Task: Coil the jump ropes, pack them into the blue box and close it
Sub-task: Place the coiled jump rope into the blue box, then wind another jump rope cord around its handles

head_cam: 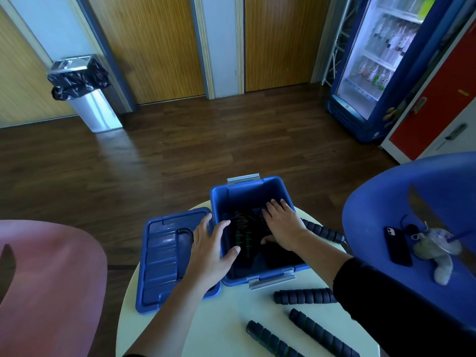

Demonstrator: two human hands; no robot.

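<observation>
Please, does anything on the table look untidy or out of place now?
Nothing looks spilled or broken. Three jump rope handles lie loose on the round table in front of the blue box, a fourth handle lies right of it, and the lid lies off at its left.

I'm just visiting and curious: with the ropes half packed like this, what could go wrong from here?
1. The coiled black rope in the blue plastic box may spring up once the right hand pressing it lifts, keeping the box from closing.
2. The blue plastic lid seems to overhang the round pale table; the left hand could knock it off.
3. Black foam handles lie loose outside the box and could roll or be left out.
</observation>
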